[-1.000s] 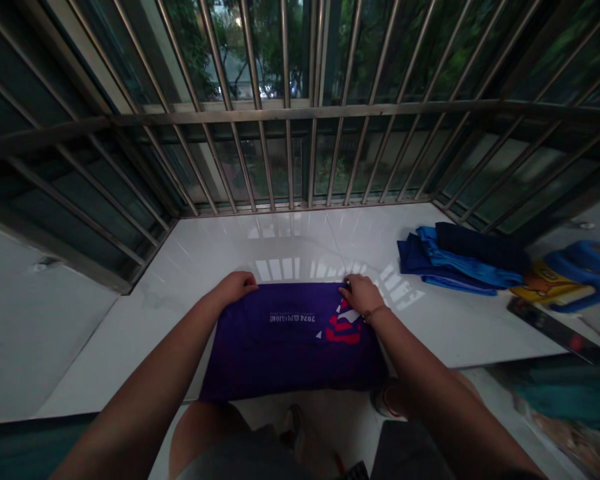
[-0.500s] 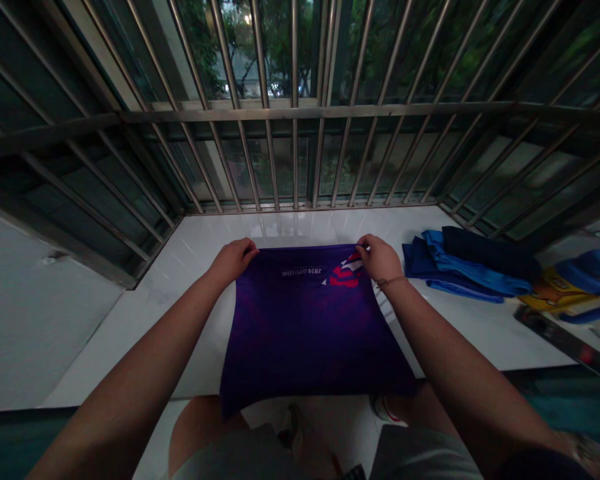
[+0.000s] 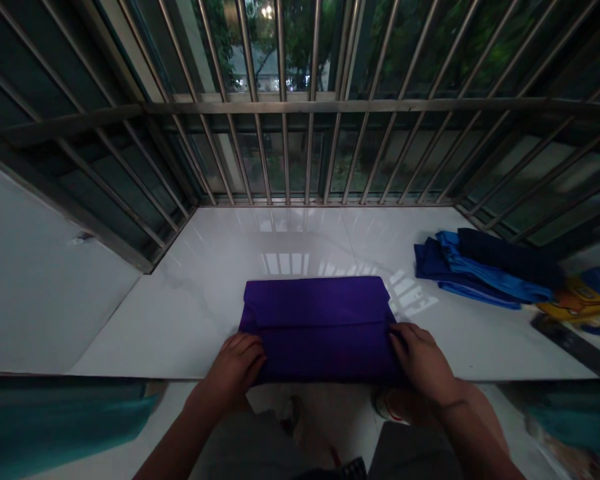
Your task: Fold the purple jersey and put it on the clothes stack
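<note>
A purple shirt (image 3: 320,300) lies on the white tiled ledge, with its far part folded over toward me in a flat band. Its near part reaches the ledge's front edge. My left hand (image 3: 241,357) is closed on the shirt's left side, fingers curled over the fabric. On the opposite side, my right hand (image 3: 420,353) pinches the right edge between thumb and fingers. The printed lettering is hidden in the fold.
A stack of folded blue clothes (image 3: 485,267) sits on the ledge at right. Beyond it are a yellow and blue cloth (image 3: 585,297) and a long dark box (image 3: 577,347). Metal window bars (image 3: 310,153) rise behind the white ledge (image 3: 170,313).
The shirt's far edge has been folded over toward me, covering the print. Both hands have come back from the far edge to the shirt's near sides. The view has shifted slightly.
</note>
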`<state>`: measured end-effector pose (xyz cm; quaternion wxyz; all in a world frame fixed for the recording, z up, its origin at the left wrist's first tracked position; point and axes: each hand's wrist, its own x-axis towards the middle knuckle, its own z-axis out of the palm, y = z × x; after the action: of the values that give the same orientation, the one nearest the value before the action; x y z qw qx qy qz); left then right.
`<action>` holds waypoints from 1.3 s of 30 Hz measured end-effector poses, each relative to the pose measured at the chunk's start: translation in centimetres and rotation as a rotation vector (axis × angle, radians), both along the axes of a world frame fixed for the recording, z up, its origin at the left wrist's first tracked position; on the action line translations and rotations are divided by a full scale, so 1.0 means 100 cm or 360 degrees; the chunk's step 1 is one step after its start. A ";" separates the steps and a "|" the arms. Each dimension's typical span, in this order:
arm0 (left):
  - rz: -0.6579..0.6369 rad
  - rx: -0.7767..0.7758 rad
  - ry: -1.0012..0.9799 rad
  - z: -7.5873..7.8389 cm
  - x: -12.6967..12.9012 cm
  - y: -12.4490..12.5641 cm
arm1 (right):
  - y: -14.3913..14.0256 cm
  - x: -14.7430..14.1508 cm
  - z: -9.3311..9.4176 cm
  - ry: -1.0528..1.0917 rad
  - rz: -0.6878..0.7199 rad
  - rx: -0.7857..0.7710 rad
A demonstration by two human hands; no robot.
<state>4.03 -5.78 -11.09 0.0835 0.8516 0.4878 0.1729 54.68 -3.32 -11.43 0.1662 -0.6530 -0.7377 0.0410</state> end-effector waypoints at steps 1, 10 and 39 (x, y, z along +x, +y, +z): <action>0.0034 0.0044 -0.0030 -0.001 0.002 0.000 | -0.001 -0.009 0.000 -0.0028 0.0003 0.0064; 0.0259 -0.0103 0.0177 -0.008 0.039 0.083 | 0.069 -0.110 0.012 -0.0216 0.0364 -0.0227; 0.0090 0.0035 0.0219 0.002 0.013 0.056 | 0.032 -0.027 0.018 -0.0330 0.0211 -0.0169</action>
<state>5.36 -0.18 -10.88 0.0353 0.8482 0.5144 0.1216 51.99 -0.09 -9.65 0.0513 -0.6115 -0.7892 0.0232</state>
